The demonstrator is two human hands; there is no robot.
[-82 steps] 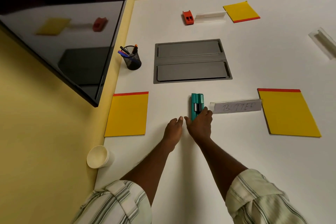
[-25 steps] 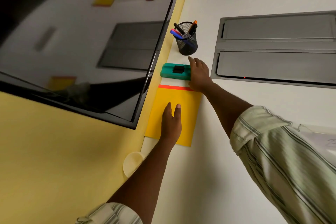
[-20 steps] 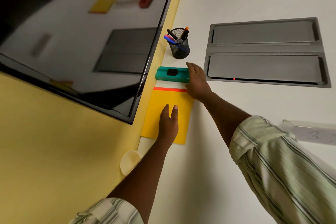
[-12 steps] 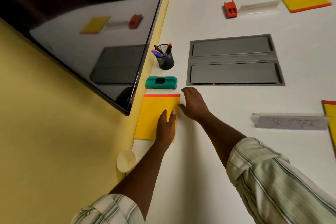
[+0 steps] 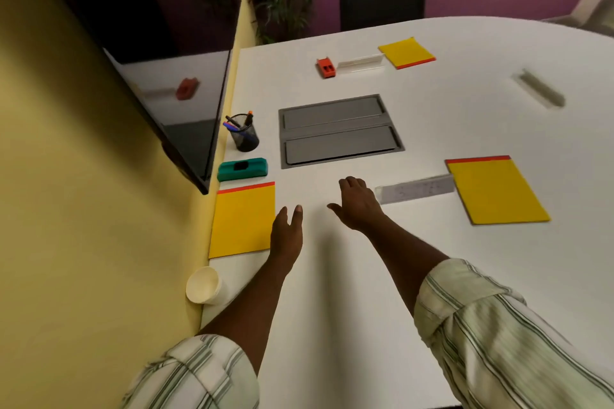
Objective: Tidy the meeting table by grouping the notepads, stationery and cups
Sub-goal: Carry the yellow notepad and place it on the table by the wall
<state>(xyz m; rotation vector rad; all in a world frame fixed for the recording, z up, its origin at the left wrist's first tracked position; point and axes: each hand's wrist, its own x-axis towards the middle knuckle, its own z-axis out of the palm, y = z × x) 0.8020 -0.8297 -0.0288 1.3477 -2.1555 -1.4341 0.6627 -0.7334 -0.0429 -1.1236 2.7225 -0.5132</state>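
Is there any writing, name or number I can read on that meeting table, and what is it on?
Nothing can be read for certain.
Near name card, by the right hand: faint handwriting, too blurred to read.
Far name card, beside the red stapler: no writing visible.
Yellow notepads: plain covers with a red strip, no text.
Green stapler, pen pot and paper cup: no labels visible.

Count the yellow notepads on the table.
3. One notepad lies at the table's left edge below the green eraser; one at the right by the name plate; one at the far side. None look hidden.
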